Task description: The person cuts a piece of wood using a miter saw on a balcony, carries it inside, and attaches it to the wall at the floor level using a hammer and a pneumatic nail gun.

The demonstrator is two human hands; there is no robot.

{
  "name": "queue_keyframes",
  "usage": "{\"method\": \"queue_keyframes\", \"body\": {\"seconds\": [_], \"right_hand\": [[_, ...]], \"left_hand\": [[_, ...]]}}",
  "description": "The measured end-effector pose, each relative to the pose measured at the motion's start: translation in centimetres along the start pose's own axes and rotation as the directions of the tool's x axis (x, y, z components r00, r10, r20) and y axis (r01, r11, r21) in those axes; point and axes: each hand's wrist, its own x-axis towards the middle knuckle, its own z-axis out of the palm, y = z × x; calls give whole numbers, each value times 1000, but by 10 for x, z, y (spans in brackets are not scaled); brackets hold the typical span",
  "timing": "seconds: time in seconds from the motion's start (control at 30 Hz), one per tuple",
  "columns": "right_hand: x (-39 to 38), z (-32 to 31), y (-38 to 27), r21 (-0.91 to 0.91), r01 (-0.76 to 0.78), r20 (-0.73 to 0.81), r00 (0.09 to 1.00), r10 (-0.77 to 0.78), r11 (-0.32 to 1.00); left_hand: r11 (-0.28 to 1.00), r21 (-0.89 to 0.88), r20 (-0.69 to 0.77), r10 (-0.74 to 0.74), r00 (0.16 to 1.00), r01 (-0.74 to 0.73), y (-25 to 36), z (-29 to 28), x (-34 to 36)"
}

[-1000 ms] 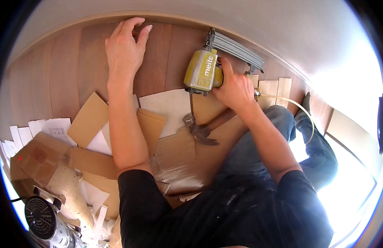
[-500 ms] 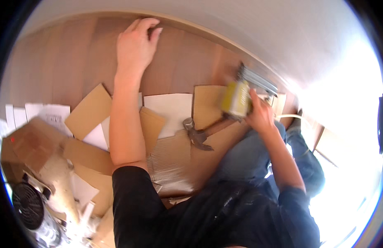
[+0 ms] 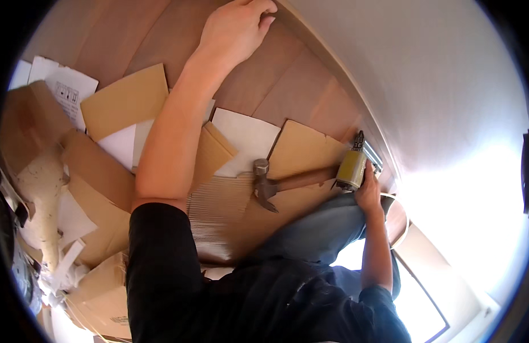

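My right hand [image 3: 368,193] is wrapped round the handle of a yellow-green nail gun [image 3: 351,170], a pale air hose [image 3: 402,208] looping away below it. The nose of the tool lies close by the strip [image 3: 338,86] that runs along the foot of the wall; whether they touch I cannot tell. At the top edge my left hand [image 3: 237,28] is stretched out beside the same strip, its thumb and forefinger bent and apart with nothing seen between them. Left of the nail gun lies a claw hammer [image 3: 267,186] with a wooden handle, on cardboard.
Cardboard sheets [image 3: 310,147] and white sheets [image 3: 244,140] cover part of the brown wood floor [image 3: 264,74]. A pale wall panel [image 3: 424,74] rises on the right. Cardboard boxes and scraps [image 3: 98,303] crowd the lower left. My bent leg [image 3: 310,228] is beside the hammer.
My view has turned, so the scene sits rotated. The nail gun, still in my right hand, has come down toward the strip at the wall. My left hand stays beside that strip.
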Motion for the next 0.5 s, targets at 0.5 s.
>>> {"method": "queue_keyframes", "body": {"seconds": [0.5], "right_hand": [[12,23,-188,-131,577,189,813,-551,806]], "left_hand": [[997,79,-299,48,953,-25,-23,-12,-2]]}}
